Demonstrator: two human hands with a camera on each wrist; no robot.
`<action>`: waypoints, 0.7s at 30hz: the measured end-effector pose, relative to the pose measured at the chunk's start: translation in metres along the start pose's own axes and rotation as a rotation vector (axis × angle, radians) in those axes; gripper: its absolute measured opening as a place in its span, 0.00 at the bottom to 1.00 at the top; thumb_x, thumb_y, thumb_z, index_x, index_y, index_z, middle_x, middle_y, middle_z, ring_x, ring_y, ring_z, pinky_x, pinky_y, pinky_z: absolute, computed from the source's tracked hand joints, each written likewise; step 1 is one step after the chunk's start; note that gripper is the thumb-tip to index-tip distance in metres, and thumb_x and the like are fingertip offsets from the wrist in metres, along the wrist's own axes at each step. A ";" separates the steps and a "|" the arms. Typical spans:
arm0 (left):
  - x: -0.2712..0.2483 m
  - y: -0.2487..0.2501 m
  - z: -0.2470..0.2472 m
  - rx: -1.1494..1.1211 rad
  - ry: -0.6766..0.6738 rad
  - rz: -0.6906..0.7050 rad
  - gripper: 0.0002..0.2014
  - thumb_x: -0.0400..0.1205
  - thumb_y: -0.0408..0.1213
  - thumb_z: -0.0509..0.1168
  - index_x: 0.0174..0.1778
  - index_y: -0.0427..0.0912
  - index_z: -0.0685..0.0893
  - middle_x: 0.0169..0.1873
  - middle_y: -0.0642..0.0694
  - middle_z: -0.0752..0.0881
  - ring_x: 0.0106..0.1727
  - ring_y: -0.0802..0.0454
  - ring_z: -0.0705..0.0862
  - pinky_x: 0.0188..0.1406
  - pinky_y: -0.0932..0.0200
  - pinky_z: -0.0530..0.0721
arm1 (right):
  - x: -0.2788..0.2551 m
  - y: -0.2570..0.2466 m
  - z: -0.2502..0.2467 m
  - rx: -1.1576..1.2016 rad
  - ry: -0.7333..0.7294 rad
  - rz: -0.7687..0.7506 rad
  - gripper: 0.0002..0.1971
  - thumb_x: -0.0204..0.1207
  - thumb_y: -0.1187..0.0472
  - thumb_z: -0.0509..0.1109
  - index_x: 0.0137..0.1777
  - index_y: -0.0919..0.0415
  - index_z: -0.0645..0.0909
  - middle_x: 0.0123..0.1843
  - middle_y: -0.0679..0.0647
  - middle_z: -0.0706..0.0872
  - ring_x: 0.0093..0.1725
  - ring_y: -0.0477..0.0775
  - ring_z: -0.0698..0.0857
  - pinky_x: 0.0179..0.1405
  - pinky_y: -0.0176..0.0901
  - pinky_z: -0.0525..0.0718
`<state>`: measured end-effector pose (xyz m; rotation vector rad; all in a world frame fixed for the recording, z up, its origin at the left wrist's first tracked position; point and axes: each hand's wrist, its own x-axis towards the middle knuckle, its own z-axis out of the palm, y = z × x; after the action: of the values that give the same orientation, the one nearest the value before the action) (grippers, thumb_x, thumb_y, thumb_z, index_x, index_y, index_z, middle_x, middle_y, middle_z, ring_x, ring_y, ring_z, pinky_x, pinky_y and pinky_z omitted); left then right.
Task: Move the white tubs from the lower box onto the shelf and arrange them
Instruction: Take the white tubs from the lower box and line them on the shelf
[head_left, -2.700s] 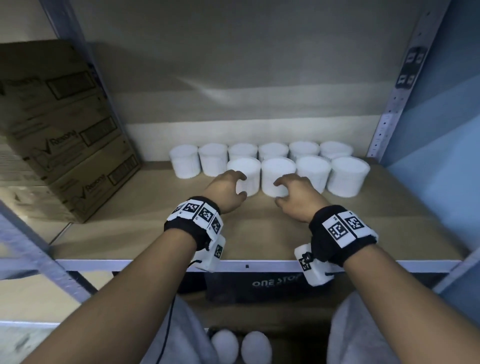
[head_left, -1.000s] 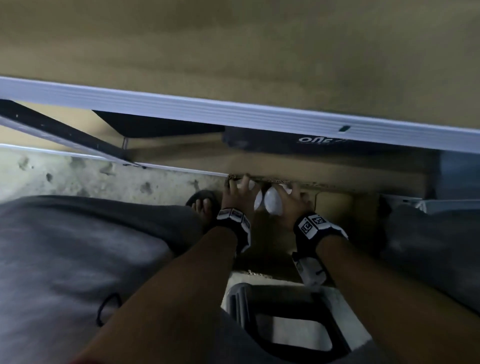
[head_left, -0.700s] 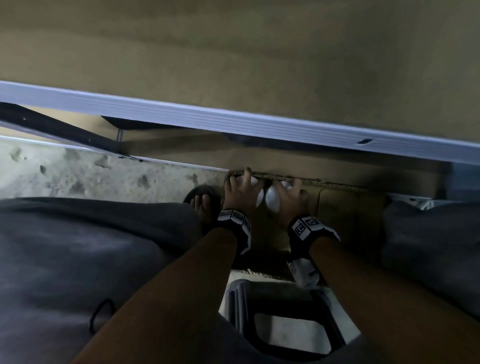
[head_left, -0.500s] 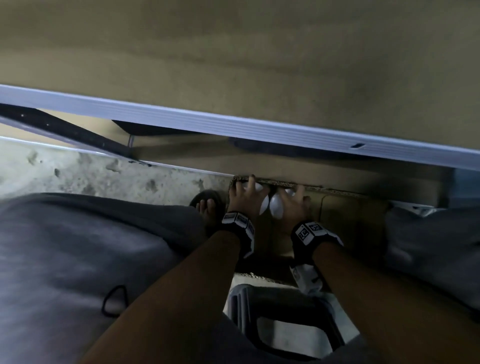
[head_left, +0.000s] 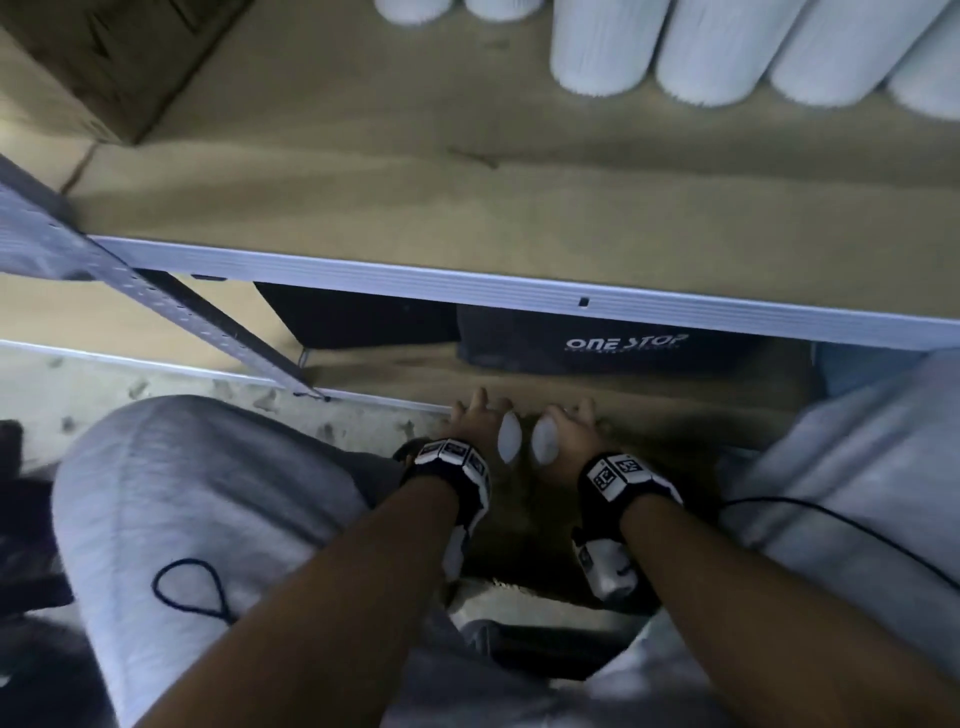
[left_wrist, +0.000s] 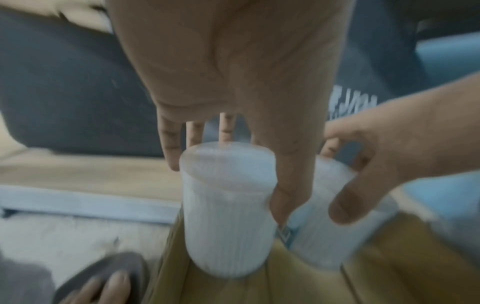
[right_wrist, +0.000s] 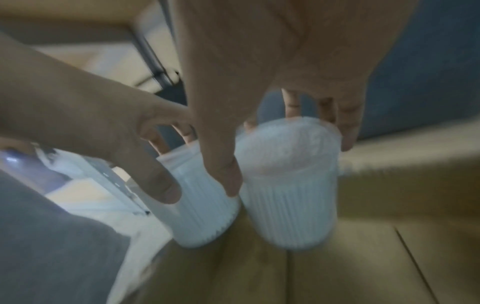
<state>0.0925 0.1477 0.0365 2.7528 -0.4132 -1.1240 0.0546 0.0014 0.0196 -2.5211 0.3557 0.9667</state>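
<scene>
Below the shelf (head_left: 467, 218), white letters on a black box (head_left: 628, 353) read "ONE STOP"; a smaller line beneath them is too fine to read. Each wrist wears a black band with square coded markers. The left hand (head_left: 475, 423) holds one white ribbed tub (left_wrist: 228, 209) from above, thumb on one side and fingers (left_wrist: 170, 148) spread down the far side; the right hand (head_left: 569, 431) holds a second tub (right_wrist: 288, 185) the same way. Both tubs hang side by side, nearly touching, over the open brown box (right_wrist: 363, 236) below the shelf's front edge. Both wrist views are blurred, and what the box holds cannot be seen. On the shelf, six tubs (head_left: 602, 47) show at the back, all cut off by the top of the frame, so their full count is unclear. A carton (head_left: 104, 67) sits at the shelf's left end, its print unreadable.
</scene>
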 end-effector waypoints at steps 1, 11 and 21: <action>-0.006 0.001 -0.005 -0.018 0.016 -0.003 0.45 0.67 0.50 0.73 0.79 0.56 0.57 0.79 0.43 0.57 0.77 0.28 0.60 0.68 0.30 0.71 | -0.007 -0.004 -0.006 -0.004 0.009 -0.012 0.36 0.65 0.41 0.70 0.73 0.41 0.61 0.81 0.59 0.50 0.77 0.74 0.58 0.74 0.68 0.69; -0.072 -0.004 -0.069 0.045 0.197 0.064 0.47 0.60 0.52 0.79 0.74 0.51 0.65 0.68 0.43 0.66 0.68 0.32 0.72 0.65 0.38 0.77 | -0.088 -0.033 -0.074 -0.051 0.177 -0.157 0.34 0.60 0.48 0.78 0.66 0.37 0.68 0.72 0.55 0.57 0.69 0.71 0.67 0.64 0.60 0.76; -0.153 -0.007 -0.147 0.045 0.283 0.127 0.46 0.59 0.53 0.80 0.73 0.54 0.68 0.65 0.45 0.69 0.67 0.39 0.74 0.62 0.39 0.81 | -0.159 -0.059 -0.142 -0.137 0.212 -0.368 0.43 0.52 0.43 0.82 0.71 0.42 0.73 0.66 0.53 0.73 0.64 0.57 0.78 0.61 0.51 0.83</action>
<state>0.0922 0.2047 0.2409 2.8196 -0.5705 -0.6910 0.0428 0.0010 0.2399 -2.6886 -0.1193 0.6018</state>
